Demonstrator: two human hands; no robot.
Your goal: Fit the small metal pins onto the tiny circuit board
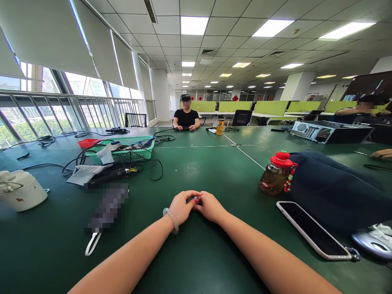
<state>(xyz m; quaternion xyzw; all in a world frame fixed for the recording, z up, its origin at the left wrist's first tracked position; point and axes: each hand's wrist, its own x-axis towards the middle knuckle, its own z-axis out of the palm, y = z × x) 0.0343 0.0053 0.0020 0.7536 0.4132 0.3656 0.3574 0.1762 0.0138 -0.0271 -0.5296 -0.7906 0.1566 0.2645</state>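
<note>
My left hand and my right hand meet at the fingertips just above the green table. Both have their fingers curled inward and pressed together. A tiny pale-bluish bit shows between the fingers, too small and too covered to name. A pale bangle circles my left wrist. To the left of my hands lies a dark folded object with a white strap, partly blurred. On the right stand a brown bottle with a red lid and, closer to me, a phone lying flat.
A green basket of cables and gloves sits left, near a red tray and a white appliance. A dark bag, a mouse and an open computer case are right. A person sits opposite.
</note>
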